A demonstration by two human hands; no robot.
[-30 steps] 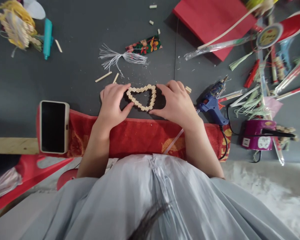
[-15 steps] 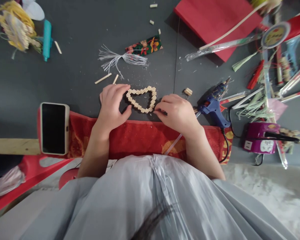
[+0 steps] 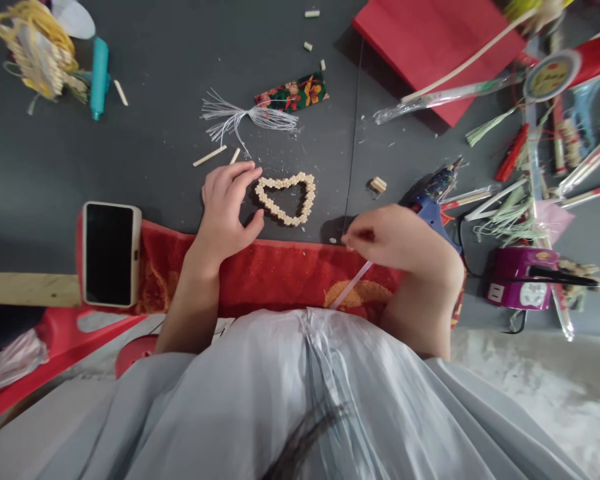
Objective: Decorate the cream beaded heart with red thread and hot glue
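A cream heart-shaped frame made of small beads (image 3: 287, 197) lies flat on the dark grey table (image 3: 155, 133). My left hand (image 3: 225, 210) rests beside its left edge, fingers touching the top left lobe and thumb near the lower left side. My right hand (image 3: 397, 237) is lifted off the heart, to its right, over the red cloth's far edge (image 3: 280, 267). Its fingers are pinched together on something too small to make out. A clear glue stick (image 3: 351, 285) lies on the cloth below that hand.
A blue glue gun (image 3: 430, 200) lies right of my right hand, its cord running to a purple power box (image 3: 517, 277). A phone (image 3: 110, 252) sits at the left. Tassel threads (image 3: 240, 120), floral fabric (image 3: 293, 93), red paper (image 3: 430, 40) and craft clutter surround.
My right hand has left the heart's right side, drawn back to the right and lifted with pinched fingers. My left hand stays by the heart's left edge.
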